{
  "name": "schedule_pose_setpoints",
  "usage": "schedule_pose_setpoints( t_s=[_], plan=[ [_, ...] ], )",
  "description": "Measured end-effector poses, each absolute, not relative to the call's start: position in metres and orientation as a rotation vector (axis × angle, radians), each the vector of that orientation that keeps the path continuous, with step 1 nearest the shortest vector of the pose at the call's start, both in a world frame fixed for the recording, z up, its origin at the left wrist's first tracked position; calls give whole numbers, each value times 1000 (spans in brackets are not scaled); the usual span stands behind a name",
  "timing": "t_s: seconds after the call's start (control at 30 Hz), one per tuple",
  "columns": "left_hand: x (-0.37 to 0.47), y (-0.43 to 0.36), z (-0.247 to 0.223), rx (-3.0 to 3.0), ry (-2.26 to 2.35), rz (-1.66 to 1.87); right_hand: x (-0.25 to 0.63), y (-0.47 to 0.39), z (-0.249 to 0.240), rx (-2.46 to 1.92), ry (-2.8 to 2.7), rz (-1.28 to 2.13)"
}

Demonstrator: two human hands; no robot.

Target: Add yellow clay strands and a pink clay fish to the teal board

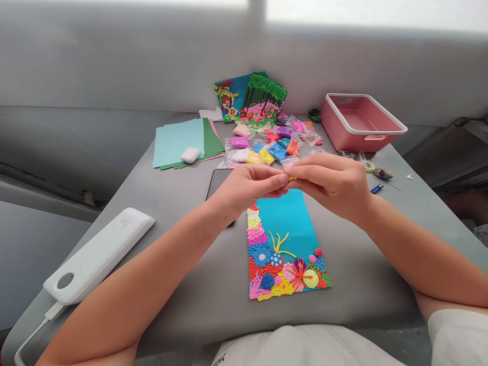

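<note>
My left hand (259,184) and my right hand (331,180) meet above the far end of a blue clay picture. Between their pinched fingertips is a small piece of yellow clay (291,178), mostly covered by the fingers. Below lies the blue clay picture (287,218), with dotted coral shapes, flowers and balls in many colours along its left side and near edge. A thin, branching yellow clay sprig (280,246) is on its blue ground. My hands hide part of its far edge.
Small bags of coloured clay (278,151) lie behind my hands. Two finished clay pictures (263,101) lean at the back, beside a pink basket (362,140). Paper sheets (177,140) with a white case (190,154), a dark tablet (218,184) and a power bank (99,254) are leftward.
</note>
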State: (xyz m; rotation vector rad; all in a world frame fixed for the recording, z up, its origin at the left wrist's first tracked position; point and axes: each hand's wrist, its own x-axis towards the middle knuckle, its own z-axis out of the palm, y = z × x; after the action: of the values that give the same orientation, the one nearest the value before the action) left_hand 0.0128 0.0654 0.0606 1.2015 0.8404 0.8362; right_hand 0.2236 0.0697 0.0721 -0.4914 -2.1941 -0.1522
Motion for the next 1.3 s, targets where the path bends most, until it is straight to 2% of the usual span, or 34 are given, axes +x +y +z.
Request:
schedule_pose_setpoints(
  t_s=[0.1, 0.27, 0.73, 0.9, 1.0, 1.13, 1.3],
  plan=[
    [14, 64, 64, 1296, 893, 892, 223, 67, 73, -524, -2218, -241],
    [16, 59, 69, 1375, 877, 933, 227, 70, 75, -643, -2128, -190],
    [18, 64, 57, 1071, 755, 776, 225, 77, 71, -582, -2116, 336],
    [16, 65, 54, 1222, 776, 793, 224, 72, 70, -582, -2224, 44],
    [19, 64, 52, 1105, 792, 829, 223, 68, 68, -566, -2192, -116],
    [26, 61, 53, 918, 766, 900, 219, 61, 68, -587, -2066, -125],
    [26, 62, 56, 957, 817, 1013, 220, 62, 72, -640, -1975, -130]
  ],
)
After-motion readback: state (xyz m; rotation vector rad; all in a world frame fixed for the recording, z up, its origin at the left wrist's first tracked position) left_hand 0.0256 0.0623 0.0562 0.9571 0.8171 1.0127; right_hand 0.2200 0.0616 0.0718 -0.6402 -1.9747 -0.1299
